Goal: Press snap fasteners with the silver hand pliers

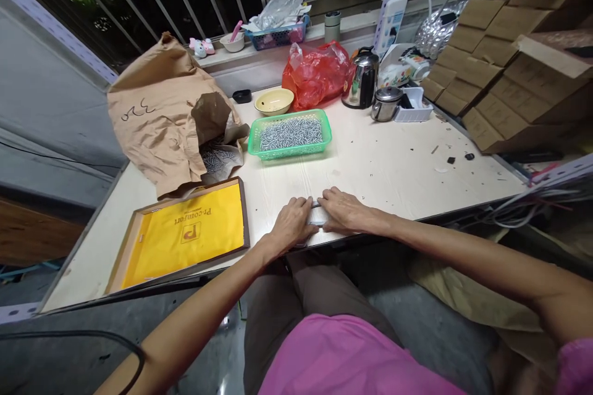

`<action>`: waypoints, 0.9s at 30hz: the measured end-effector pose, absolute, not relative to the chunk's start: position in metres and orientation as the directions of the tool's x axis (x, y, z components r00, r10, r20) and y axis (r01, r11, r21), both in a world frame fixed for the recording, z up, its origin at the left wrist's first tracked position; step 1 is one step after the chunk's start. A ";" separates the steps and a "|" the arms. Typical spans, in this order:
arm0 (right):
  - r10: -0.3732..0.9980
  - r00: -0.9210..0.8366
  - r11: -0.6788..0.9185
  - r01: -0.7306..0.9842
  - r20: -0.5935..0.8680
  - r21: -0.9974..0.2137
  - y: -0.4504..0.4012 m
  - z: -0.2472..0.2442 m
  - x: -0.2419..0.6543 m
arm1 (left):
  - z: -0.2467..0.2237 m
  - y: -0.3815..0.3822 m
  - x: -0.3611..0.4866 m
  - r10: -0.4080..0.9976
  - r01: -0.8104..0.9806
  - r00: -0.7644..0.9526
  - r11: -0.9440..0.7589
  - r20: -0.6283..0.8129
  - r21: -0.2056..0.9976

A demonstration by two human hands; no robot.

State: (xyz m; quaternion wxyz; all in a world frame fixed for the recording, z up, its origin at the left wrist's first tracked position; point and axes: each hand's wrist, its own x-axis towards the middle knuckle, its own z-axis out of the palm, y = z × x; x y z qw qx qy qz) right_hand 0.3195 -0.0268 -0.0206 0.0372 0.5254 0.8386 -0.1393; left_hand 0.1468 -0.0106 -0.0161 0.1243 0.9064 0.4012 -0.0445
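At the table's front edge, a small flat silvery piece (317, 216) lies between my two hands, mostly covered by them. My left hand (293, 222) grips its left side with curled fingers, the thumb along the near edge. On the other side my right hand (343, 210) closes around the right end in the same way. Its exact kind I cannot make out. Beyond the hands stands a green plastic basket (290, 151) full of small shiny metal pins or screws. Left of my left hand lies a shallow tray (247, 216) with a yellow printed sheet (189, 234) in it.
A large torn brown paper bag (157, 117) with more metal pieces sits at the back left. Behind the basket are a cream bowl (274, 102), a red plastic bag (315, 77) and a kettle (364, 80). Cardboard boxes (519, 68) are stacked at the right.
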 end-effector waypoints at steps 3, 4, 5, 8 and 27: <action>0.869 -0.443 0.420 0.896 -0.221 -0.144 -0.031 -0.015 0.313 | -0.012 -0.008 0.149 0.691 0.721 0.691 -0.676 -0.211 0.150; 0.868 -0.442 0.421 0.897 -0.227 -0.136 -0.033 -0.013 0.312 | -0.012 -0.007 0.150 0.686 0.715 0.698 -0.683 -0.206 0.147; 0.869 -0.438 0.418 0.899 -0.232 -0.132 -0.034 -0.012 0.311 | -0.012 -0.007 0.150 0.685 0.712 0.701 -0.686 -0.196 0.150; 0.874 -0.424 0.404 0.905 -0.236 -0.129 -0.040 -0.012 0.310 | -0.016 -0.008 0.149 0.694 0.714 0.700 -0.680 -0.169 0.166; 0.876 -0.479 0.445 0.848 -0.059 -0.286 -0.038 -0.032 0.340 | -0.036 -0.044 0.138 0.734 0.693 0.679 -0.650 0.019 0.312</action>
